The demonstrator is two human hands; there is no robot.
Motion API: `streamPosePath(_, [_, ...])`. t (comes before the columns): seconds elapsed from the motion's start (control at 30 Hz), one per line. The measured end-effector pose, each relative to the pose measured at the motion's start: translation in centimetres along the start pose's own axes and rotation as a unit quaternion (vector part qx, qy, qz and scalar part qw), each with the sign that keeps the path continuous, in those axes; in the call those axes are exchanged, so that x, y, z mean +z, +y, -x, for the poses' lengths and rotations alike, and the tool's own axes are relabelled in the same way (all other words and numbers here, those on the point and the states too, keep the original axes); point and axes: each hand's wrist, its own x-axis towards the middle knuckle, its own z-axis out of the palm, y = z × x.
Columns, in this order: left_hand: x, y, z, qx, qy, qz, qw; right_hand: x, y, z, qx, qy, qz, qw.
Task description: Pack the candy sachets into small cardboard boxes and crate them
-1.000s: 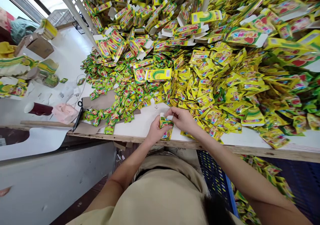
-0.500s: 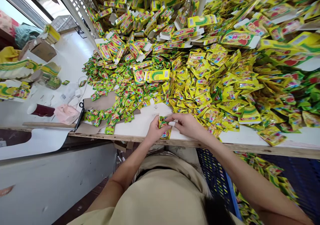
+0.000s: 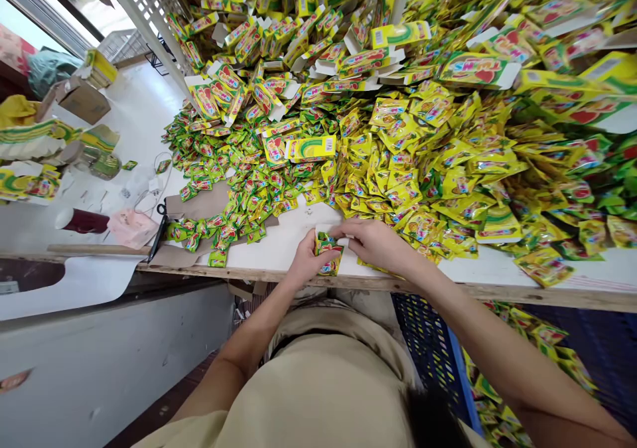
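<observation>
On the bench [image 3: 291,235], a bag [image 3: 132,227] lies just right of the cup [image 3: 89,222], sachets [image 3: 398,169] farther right; behind the cup are a box [image 3: 83,99] and, probably, a jar [image 3: 103,163].

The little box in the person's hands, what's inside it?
Green wrapping shows at the open top of the little box, between the left hand and the right hand. Anything deeper is hidden by its printed front and the fingers.

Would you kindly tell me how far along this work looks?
Packets show inside the small box, so filling looks at least partly done. The left hand holds it while the right hand works at its open top. Left, apparently: closing it, with loose packets piled beyond.
</observation>
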Motion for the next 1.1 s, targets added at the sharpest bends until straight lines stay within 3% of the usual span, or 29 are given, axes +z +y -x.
streamPosePath(0.2, [-0.3,0.2,-0.1,-0.005,-0.030,0.004,1.000,-0.4,0.3,-0.7,-0.049,-0.053,-0.031,0.997])
streamPosePath(0.37, [-0.2,0.1,-0.2,-0.010,-0.041,-0.004,0.999,-0.3,0.0,-0.8,-0.018,0.006,-0.056,0.998])
streamPosePath(0.47, [-0.1,0.1,-0.3,-0.012,-0.046,0.001,0.999,0.0,0.0,-1.0,-0.027,-0.001,-0.070,0.997])
streamPosePath(0.8, [-0.4,0.1,-0.3,0.028,-0.014,-0.038,0.999,0.4,-0.1,-1.9,-0.045,-0.073,-0.152,0.985])
streamPosePath(1.1, [-0.3,-0.1,-0.5,0.000,0.004,-0.014,1.000,0.2,-0.3,-1.8,-0.006,-0.107,-0.143,0.984])
